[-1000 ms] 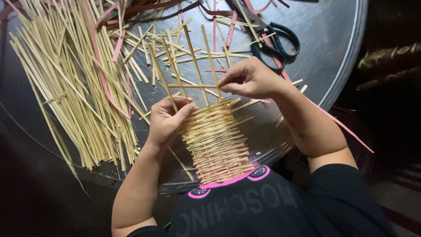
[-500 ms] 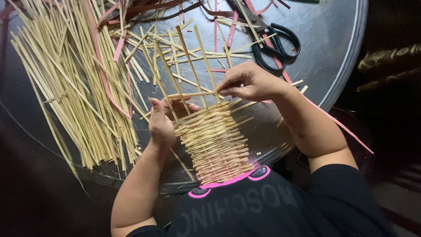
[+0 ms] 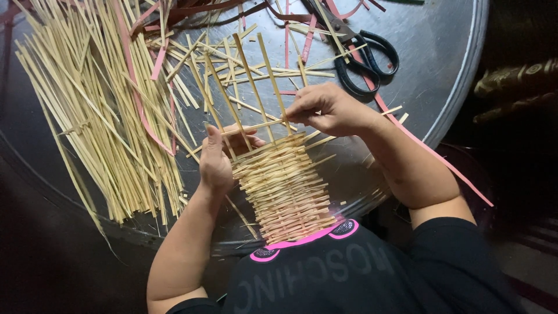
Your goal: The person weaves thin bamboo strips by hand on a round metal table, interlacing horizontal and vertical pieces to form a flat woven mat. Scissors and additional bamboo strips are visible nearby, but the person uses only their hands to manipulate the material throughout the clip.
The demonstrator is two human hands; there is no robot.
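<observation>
A half-woven basket of pale bamboo strips (image 3: 288, 192) rests against my chest, its open end pointing at the table. Several upright stakes (image 3: 250, 81) stick out of its top. My left hand (image 3: 216, 160) clasps the woven body at its left side, thumb up along the rim. My right hand (image 3: 328, 107) pinches a thin horizontal bamboo strip (image 3: 256, 127) that runs across the stakes just above the last woven row.
A round grey metal table (image 3: 447, 64) carries a big pile of loose bamboo strips (image 3: 99, 116) on the left. Black-handled scissors (image 3: 363, 55) lie at the back right. Pink and brown strips (image 3: 308, 35) are scattered behind the basket; one pink strip (image 3: 430, 154) runs under my right forearm.
My left hand has slid from on top of the woven rows to the basket's left side. My right hand has kept its pinch on the horizontal strip and worked it among the stakes.
</observation>
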